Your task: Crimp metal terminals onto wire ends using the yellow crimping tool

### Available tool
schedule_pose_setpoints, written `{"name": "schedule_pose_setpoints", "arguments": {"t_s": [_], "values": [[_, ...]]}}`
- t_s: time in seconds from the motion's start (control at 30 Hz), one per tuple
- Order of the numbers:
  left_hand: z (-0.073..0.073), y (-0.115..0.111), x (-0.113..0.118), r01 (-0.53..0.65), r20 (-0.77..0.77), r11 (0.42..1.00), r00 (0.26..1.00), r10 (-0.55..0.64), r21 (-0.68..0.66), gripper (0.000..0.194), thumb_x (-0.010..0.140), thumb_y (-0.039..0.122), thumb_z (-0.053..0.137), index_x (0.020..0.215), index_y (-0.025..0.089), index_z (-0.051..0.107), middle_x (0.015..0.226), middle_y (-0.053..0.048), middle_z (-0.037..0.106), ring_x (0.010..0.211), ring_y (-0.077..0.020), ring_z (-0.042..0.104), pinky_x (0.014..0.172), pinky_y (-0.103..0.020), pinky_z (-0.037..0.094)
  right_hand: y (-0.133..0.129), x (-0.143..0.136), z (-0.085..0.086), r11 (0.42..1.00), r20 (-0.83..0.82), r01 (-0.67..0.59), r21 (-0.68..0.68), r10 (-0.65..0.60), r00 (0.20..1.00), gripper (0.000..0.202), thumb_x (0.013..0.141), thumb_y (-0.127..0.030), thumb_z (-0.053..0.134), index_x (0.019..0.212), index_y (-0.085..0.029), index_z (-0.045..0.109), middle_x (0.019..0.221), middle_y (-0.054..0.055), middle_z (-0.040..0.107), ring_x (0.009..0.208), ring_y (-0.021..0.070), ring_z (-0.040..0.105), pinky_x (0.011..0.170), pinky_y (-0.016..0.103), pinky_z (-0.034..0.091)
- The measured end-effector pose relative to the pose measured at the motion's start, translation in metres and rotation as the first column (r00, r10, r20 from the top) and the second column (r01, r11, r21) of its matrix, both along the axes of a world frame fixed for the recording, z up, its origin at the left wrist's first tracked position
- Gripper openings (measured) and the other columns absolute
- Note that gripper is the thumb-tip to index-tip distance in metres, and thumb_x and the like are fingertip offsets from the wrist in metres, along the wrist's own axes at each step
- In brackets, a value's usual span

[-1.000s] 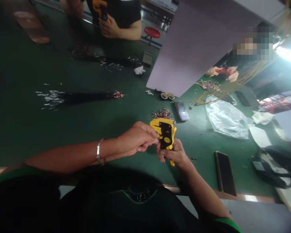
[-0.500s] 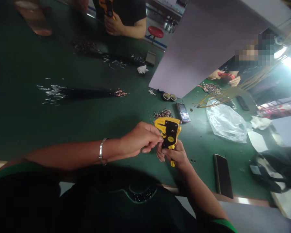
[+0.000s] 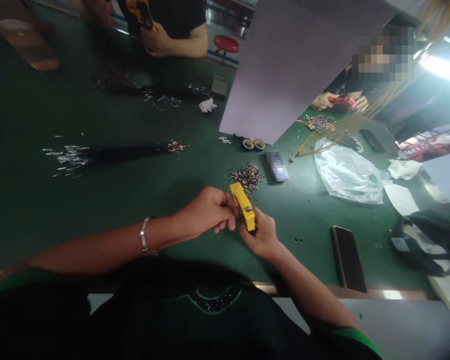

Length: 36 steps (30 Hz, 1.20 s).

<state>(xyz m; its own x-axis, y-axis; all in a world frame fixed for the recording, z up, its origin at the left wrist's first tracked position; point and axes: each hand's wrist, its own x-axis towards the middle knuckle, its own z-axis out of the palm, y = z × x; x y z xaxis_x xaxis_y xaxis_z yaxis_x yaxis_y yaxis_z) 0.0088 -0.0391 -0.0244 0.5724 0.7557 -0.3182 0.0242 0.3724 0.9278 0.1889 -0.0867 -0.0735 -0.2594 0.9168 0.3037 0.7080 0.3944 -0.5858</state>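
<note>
My right hand [image 3: 261, 235] is wrapped round a yellow and black wire stripper [image 3: 243, 206], now seen edge-on with its yellow top towards me. Close against the tool's left side is my left hand [image 3: 210, 212], its thumb and fingers pinched together. Anything between those fingertips is too small or too hidden to make out. Just beyond the stripper lies a heap of short copper-ended bits [image 3: 247, 176]. On the left, a bundle of black wires [image 3: 123, 152] stretches across the green table, with shiny ends on one side and copper ends on the other.
Two tape rolls [image 3: 254, 144] and a keypad phone [image 3: 277, 167] lie past the heap. A clear plastic bag [image 3: 350, 172] and a smartphone [image 3: 348, 258] are to the right. A pale upright panel [image 3: 277, 65] stands ahead. Co-workers' hands hold an orange tool [image 3: 140, 15] and a red tool [image 3: 343, 102].
The wire stripper has turned from showing its flat side to showing its narrow top edge. Both hands stay close together at it. The view has shifted slightly.
</note>
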Motion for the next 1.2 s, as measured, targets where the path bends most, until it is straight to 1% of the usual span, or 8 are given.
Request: {"name": "schedule_pose_setpoints", "arguments": {"t_s": [0.13, 0.23, 0.4, 0.73, 0.83, 1.0, 1.1, 1.2], "values": [[0.000, 0.000, -0.002, 0.039, -0.056, 0.999, 0.998, -0.037, 0.031, 0.016, 0.062, 0.005, 0.047, 0.061, 0.014, 0.060, 0.043, 0.003, 0.053, 0.033, -0.0029, 0.033, 0.033, -0.017, 0.021, 0.001, -0.002, -0.003, 0.983, 0.083, -0.044, 0.179, 0.029, 0.996, 0.011, 0.072, -0.019, 0.047, 0.082, -0.021, 0.043, 0.062, 0.000, 0.053, 0.052, 0.0158, 0.050, 0.052, 0.027, 0.038], [0.002, -0.001, 0.000, -0.031, -0.050, 0.999, 0.998, 0.030, -0.014, 0.011, 0.064, 0.012, 0.051, 0.054, 0.015, 0.054, 0.039, 0.005, 0.044, 0.033, -0.0024, 0.031, 0.033, -0.016, 0.017, 0.002, -0.002, -0.003, 0.967, 0.111, -0.089, 0.240, 0.063, 0.992, 0.011, 0.072, -0.017, 0.047, 0.081, -0.021, 0.041, 0.062, 0.000, 0.052, 0.053, 0.0170, 0.048, 0.052, 0.028, 0.036], [0.006, -0.006, 0.003, -0.141, -0.042, 0.988, 0.990, 0.138, -0.063, 0.018, 0.061, 0.018, 0.060, 0.049, 0.016, 0.047, 0.040, 0.007, 0.038, 0.035, -0.0017, 0.030, 0.035, -0.016, 0.019, 0.003, -0.001, 0.001, 0.955, 0.146, -0.126, 0.268, 0.090, 0.985, 0.012, 0.071, -0.014, 0.045, 0.080, -0.021, 0.041, 0.063, 0.001, 0.051, 0.055, 0.0173, 0.046, 0.051, 0.029, 0.032], [0.002, -0.011, -0.006, -0.134, 0.008, 0.991, 0.991, 0.134, 0.028, 0.019, 0.061, 0.015, 0.065, 0.051, 0.016, 0.049, 0.044, 0.008, 0.039, 0.040, -0.0021, 0.029, 0.039, -0.016, 0.022, 0.000, 0.000, 0.005, 0.956, 0.204, -0.140, 0.259, 0.088, 0.975, 0.015, 0.068, -0.012, 0.043, 0.082, -0.017, 0.048, 0.066, 0.005, 0.053, 0.058, 0.0183, 0.046, 0.052, 0.030, 0.032], [0.004, -0.013, -0.006, -0.146, -0.028, 0.989, 0.989, 0.146, 0.015, 0.017, 0.061, 0.016, 0.066, 0.053, 0.015, 0.052, 0.046, 0.007, 0.041, 0.041, -0.0019, 0.030, 0.038, -0.016, 0.021, 0.000, 0.000, 0.003, 0.960, 0.178, -0.155, 0.234, 0.114, 0.977, 0.015, 0.069, -0.014, 0.043, 0.083, -0.017, 0.048, 0.066, 0.005, 0.054, 0.058, 0.0189, 0.046, 0.053, 0.031, 0.034], [0.005, -0.012, -0.003, -0.158, -0.052, 0.986, 0.987, 0.155, -0.057, 0.021, 0.066, 0.018, 0.063, 0.050, 0.016, 0.049, 0.039, 0.007, 0.038, 0.035, -0.0022, 0.029, 0.037, -0.019, 0.019, 0.001, -0.005, -0.003, 0.976, 0.020, -0.148, 0.157, 0.147, 0.989, 0.010, 0.071, -0.015, 0.044, 0.079, -0.019, 0.044, 0.064, 0.002, 0.051, 0.055, 0.0164, 0.045, 0.052, 0.029, 0.032], [0.005, -0.009, -0.001, -0.133, -0.021, 0.983, 0.991, 0.132, -0.123, 0.019, 0.065, 0.014, 0.063, 0.051, 0.017, 0.050, 0.036, 0.007, 0.036, 0.033, -0.0019, 0.025, 0.036, -0.019, 0.016, 0.000, -0.009, -0.004, 0.995, -0.153, -0.096, 0.009, 0.097, 0.984, 0.011, 0.067, -0.015, 0.047, 0.075, -0.020, 0.042, 0.059, -0.003, 0.045, 0.050, 0.0122, 0.040, 0.050, 0.026, 0.031], [0.004, -0.005, 0.001, -0.145, -0.019, 0.975, 0.989, 0.144, -0.171, 0.014, 0.065, 0.015, 0.064, 0.055, 0.015, 0.055, 0.037, 0.008, 0.036, 0.033, -0.0018, 0.023, 0.035, -0.019, 0.014, 0.001, -0.012, -0.002, 0.975, -0.335, -0.084, -0.205, 0.010, 0.942, 0.009, 0.065, -0.014, 0.048, 0.072, -0.020, 0.044, 0.057, -0.005, 0.045, 0.049, 0.0099, 0.040, 0.050, 0.023, 0.032]]}}
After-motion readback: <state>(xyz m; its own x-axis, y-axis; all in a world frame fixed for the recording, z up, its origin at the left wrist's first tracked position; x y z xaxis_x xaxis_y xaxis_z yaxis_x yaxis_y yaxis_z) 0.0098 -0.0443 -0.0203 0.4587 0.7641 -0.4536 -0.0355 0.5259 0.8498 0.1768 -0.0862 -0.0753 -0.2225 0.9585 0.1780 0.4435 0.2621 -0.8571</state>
